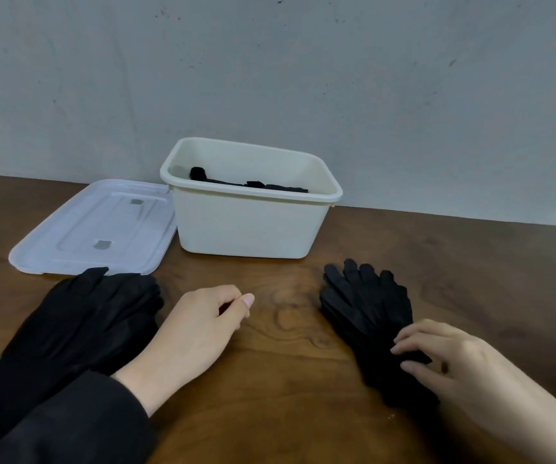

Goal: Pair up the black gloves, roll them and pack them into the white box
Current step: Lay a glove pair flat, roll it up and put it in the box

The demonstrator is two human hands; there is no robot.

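**Right-hand pair ready to roll**

While your right hand (437, 356) rests at the lower right of the frame, its curled fingertips pinch the cuff end of the glove pair (366, 306), which lies flat on the table (286, 329) with its fingers pointing toward the white box (253, 226). Your left hand (199, 326) sits at centre frame, loosely curled and holding nothing, just beside a second heap of gloves (82, 326) at the lower left. Black rolls (253, 184) already lie inside the box at upper centre; its clear lid (96, 226) lies beside it on the left. You appear to be starting the roll. Next, you likely need both hands at the cuff, turning it tightly toward the fingertips.
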